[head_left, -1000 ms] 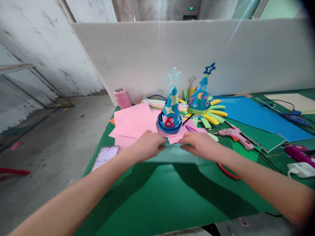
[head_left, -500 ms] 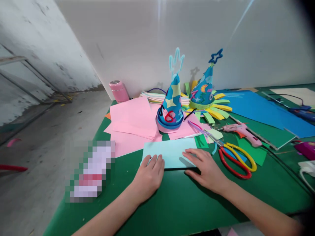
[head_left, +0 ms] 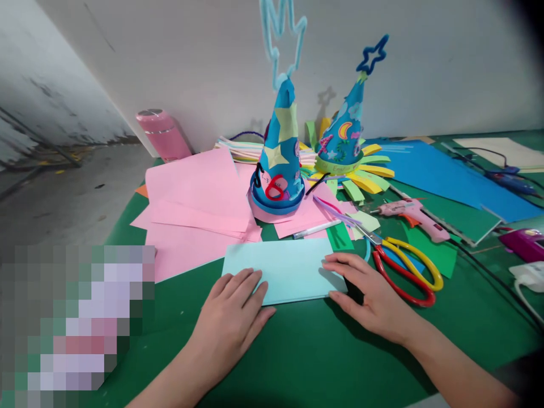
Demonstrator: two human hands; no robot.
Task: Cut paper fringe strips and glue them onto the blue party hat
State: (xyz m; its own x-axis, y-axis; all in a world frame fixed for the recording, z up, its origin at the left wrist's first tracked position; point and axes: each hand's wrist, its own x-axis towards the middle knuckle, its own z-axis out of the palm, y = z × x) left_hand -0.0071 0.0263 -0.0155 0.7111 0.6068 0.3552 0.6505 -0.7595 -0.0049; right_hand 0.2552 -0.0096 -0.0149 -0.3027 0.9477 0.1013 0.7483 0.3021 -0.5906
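Note:
A light blue sheet of paper [head_left: 283, 269] lies flat on the green table; its near edge shows what looks like a double layer. My left hand [head_left: 233, 311] rests open over the sheet's near left corner, fingers on the paper and thumb out on the table. At the right end, my right hand [head_left: 369, 294] is open, with fingertips touching the paper and the thumb apart by its near corner. Just right of that hand lie scissors [head_left: 431, 269] with red and yellow handles. Behind the sheet stands a blue paper cone hat [head_left: 283, 133] with stars and a pale blue fuzzy-wire topper.
Pink paper sheets [head_left: 191, 195] spread at the left, near a pink bottle [head_left: 165, 136]. A second cone hat [head_left: 342, 133] stands behind. To the right are a pink glue gun [head_left: 414, 215] with its cable, blue sheets [head_left: 442, 175] and a white plug [head_left: 529, 276]. A blurred patch covers the left.
The view has moved closer. My left hand has shifted left along the paper's near edge, and its thumb has spread out. My right hand stays by the right end.

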